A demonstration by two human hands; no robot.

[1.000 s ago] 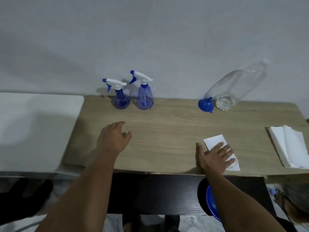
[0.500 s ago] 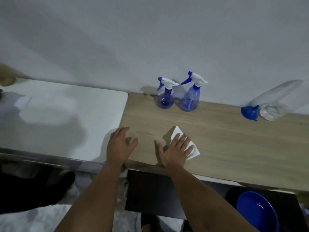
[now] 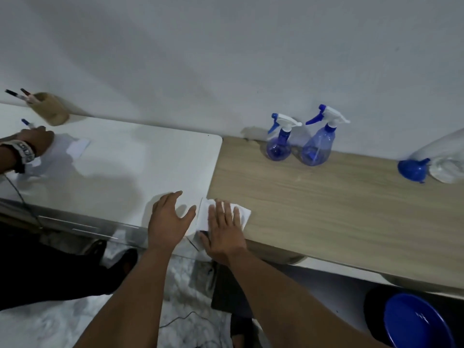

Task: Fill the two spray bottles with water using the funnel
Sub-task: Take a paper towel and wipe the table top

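The right hand (image 3: 224, 228) lies flat, fingers straight, pressing a white tissue (image 3: 242, 214) onto the near left corner of the wooden table (image 3: 339, 209). Just beside it, the left hand (image 3: 167, 221) rests open on the white table (image 3: 130, 172), holding nothing. The two spray bottles (image 3: 277, 143) (image 3: 317, 144) stand upright side by side at the wall, well apart from the hands. Farther right the blue funnel (image 3: 411, 169) lies on its side, touching a clear bottle (image 3: 447, 159) at the frame edge. A blue basin (image 3: 416, 322) sits below the table. At far left another person's hand (image 3: 36, 141) holds a pen near a cup (image 3: 50, 109) of pens.
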